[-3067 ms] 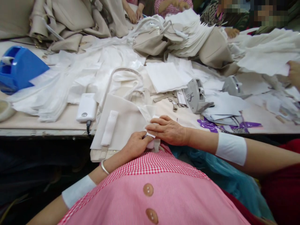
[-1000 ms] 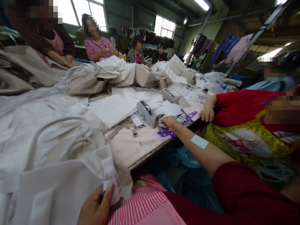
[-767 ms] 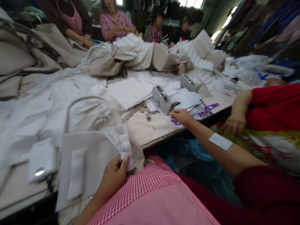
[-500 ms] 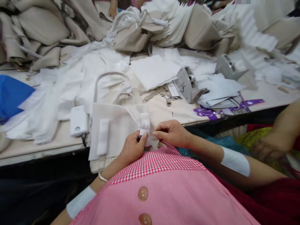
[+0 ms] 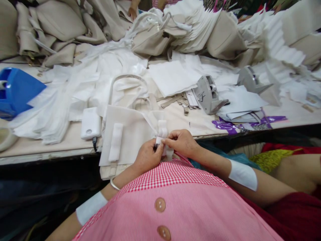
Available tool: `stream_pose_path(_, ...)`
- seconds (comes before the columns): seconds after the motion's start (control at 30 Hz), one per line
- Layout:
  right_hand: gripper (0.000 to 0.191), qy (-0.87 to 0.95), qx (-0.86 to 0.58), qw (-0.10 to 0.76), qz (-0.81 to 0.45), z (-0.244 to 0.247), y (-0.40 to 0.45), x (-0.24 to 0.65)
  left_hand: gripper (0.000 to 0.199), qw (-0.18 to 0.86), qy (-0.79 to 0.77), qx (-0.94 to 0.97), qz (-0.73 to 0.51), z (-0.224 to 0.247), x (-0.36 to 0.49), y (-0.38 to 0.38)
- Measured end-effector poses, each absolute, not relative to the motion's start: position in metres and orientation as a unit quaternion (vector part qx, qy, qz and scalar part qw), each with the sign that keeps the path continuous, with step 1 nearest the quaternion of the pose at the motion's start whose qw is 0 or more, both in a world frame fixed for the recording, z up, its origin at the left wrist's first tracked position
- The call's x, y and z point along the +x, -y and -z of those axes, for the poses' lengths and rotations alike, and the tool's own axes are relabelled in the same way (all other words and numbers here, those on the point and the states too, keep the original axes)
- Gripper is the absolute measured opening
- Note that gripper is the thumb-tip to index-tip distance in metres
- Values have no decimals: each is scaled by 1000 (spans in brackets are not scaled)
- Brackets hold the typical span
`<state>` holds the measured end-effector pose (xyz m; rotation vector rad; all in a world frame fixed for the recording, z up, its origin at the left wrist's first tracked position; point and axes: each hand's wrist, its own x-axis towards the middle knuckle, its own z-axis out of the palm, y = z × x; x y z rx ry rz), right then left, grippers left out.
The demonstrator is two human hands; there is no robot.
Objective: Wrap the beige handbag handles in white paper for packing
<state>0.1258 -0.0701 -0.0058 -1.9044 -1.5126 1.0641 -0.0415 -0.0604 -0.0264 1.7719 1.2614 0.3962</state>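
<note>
A pale handbag [image 5: 132, 134] leans at the table's front edge against my apron, its looped handle [image 5: 129, 76] standing up behind it. White padding [image 5: 115, 142] is wrapped around the strap fitting on its left side. On the right side there is another white wrap [image 5: 163, 124]. My left hand [image 5: 147, 154] is closed, with thumb and fingers gripping a small white strip [image 5: 158, 140] at this right wrap. My right hand [image 5: 182, 142] pinches at the same strip, its fingertips touching my left thumb. What lies beneath the fingertips is hidden.
Left of the bag are a white power bank [image 5: 90, 123] with a black cable, white sheets [image 5: 50, 124] and a blue tape dispenser [image 5: 23, 88]. Grey tape dispensers [image 5: 207, 95] stand to the right. Beige bags [image 5: 150, 42] are heaped behind. A person's arm [image 5: 296, 169] is at right.
My right hand has moved left, from just beside the strip onto it, meeting my left thumb. My left hand keeps its grip. The whole view has shifted slightly.
</note>
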Motion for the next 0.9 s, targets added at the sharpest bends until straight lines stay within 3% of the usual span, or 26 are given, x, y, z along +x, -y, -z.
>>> stream_pose_path(0.23,37,561,-717,201,-360,10,63,128,31,404,-507,744,-160,29,-41,60)
stream_pose_path(0.43,14,539,-671,222,-459,3,68,137,32,452,-501,718,-173,26,-44,60)
stream_pose_path(0.7,24,481,-526,288,-640,19,62,148,36,588,-457,642,-182,25,-50,59)
stream_pose_path(0.9,29,452,-457,339,-687,35,53,154,33,634,-435,617,-168,22,-55,58)
